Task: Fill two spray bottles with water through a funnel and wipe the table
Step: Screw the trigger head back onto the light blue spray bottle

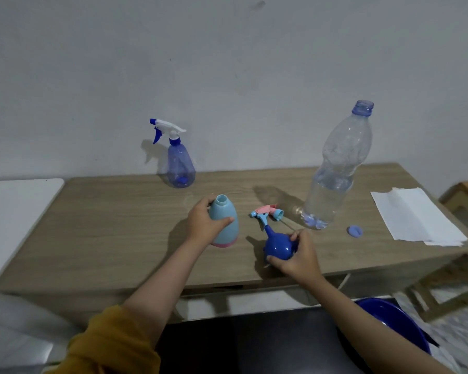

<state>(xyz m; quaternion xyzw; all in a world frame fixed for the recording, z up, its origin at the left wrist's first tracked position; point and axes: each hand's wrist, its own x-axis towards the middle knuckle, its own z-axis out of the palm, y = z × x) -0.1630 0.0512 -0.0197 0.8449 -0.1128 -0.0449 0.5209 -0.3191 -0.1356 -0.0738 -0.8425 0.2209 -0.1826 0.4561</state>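
Two spray bottles I count: my left hand [204, 225] grips the uncapped pale-blue plastic bottle [224, 221]; a translucent blue one [179, 164] stands behind; my right hand [299, 256] clasps the dark-blue plastic funnel [277, 247]; one clear water bottle [335, 168] is part full.

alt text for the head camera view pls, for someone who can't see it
A person's left hand grips an open light blue bottle on a wooden table while the right hand holds a blue funnel. Behind stand a spray bottle and an uncapped water bottle, with paper towels at right.
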